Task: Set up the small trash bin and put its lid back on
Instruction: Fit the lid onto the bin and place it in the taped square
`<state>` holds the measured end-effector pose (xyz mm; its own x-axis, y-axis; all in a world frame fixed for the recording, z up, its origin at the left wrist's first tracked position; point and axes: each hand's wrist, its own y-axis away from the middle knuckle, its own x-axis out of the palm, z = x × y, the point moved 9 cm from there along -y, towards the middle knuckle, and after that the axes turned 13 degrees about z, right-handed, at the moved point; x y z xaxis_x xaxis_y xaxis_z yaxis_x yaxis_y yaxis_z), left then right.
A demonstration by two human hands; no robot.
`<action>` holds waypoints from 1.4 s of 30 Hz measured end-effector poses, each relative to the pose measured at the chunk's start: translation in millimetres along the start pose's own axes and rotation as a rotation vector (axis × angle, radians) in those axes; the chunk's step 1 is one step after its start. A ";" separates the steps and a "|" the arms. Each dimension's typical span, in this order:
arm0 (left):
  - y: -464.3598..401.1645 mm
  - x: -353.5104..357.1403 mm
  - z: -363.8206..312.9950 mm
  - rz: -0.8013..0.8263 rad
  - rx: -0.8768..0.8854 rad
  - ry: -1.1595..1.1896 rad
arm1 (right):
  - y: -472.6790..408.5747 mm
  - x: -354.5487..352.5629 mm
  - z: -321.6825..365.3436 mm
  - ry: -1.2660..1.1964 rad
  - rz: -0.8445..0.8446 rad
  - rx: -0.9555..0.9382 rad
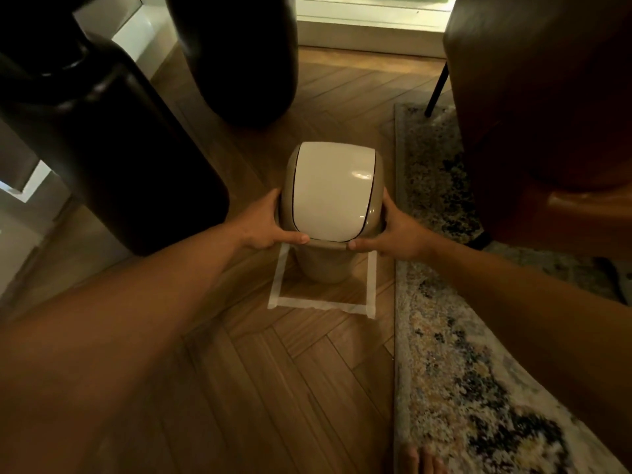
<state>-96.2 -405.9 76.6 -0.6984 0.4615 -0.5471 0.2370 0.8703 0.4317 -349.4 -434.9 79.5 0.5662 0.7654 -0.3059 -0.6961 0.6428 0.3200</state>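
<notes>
A small beige trash bin [323,266] stands upright on the wooden floor, inside a square of white tape [323,304]. Its lid [330,191], beige with a white swing flap, sits on top of the bin. My left hand [265,222] grips the lid's left side, thumb along the front rim. On the opposite side, my right hand [393,230] holds the lid the same way. Most of the bin's body is hidden under the lid.
Two dark rounded objects [113,148] [239,56] stand to the left and behind the bin. A brown chair [547,114] with a thin black leg is at the right. A patterned rug [461,354] runs along the right side. A bare foot [419,460] shows at the bottom edge.
</notes>
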 end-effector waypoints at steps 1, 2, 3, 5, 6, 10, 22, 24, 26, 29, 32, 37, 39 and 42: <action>3.6 2.1 -0.3 0.001 0.008 0.001 | 2.6 2.2 0.5 -0.001 -0.001 0.003; 7.6 4.5 -0.9 0.002 0.015 0.004 | 4.9 4.4 0.5 -0.001 -0.002 0.008; 11.1 7.1 -1.4 0.003 0.021 0.006 | 7.7 6.0 0.1 -0.001 -0.004 0.013; 16.6 12.3 -4.1 0.005 0.052 0.004 | 14.0 7.7 -0.5 0.012 -0.010 0.016; 19.9 14.1 -6.7 0.004 0.075 0.000 | 17.5 8.9 0.4 0.029 -0.010 0.017; 26.3 13.7 -8.2 -0.018 0.060 -0.042 | 32.0 3.8 7.0 0.204 -0.062 0.063; 37.8 11.0 -12.0 -0.065 0.168 -0.090 | 45.3 14.0 13.1 0.396 -0.197 0.001; 35.5 9.7 -12.9 -0.062 0.163 -0.083 | 44.5 12.4 10.2 0.392 -0.224 -0.002; 33.7 8.7 -13.8 -0.067 0.158 -0.094 | 44.2 10.5 9.0 0.389 -0.243 -0.004; 31.0 6.8 -13.6 -0.065 0.152 -0.087 | 42.1 8.6 9.4 0.403 -0.254 0.003; 30.0 8.2 -13.7 -0.058 0.159 -0.081 | 41.9 7.8 14.5 0.390 -0.249 -0.044; 35.7 8.5 3.1 -0.143 0.039 -0.046 | 49.7 3.8 8.0 0.331 -0.352 -0.009; 38.7 9.5 11.2 -0.169 0.001 -0.002 | 53.9 6.3 -0.8 0.240 -0.363 0.054; 40.8 15.1 15.5 -0.189 0.013 0.050 | 57.5 12.1 -6.6 0.195 -0.327 0.092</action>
<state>-86.6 -360.8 74.8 -0.7641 0.2804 -0.5810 0.1068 0.9432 0.3146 -385.5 -388.9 88.3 0.6509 0.5047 -0.5671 -0.4449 0.8589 0.2537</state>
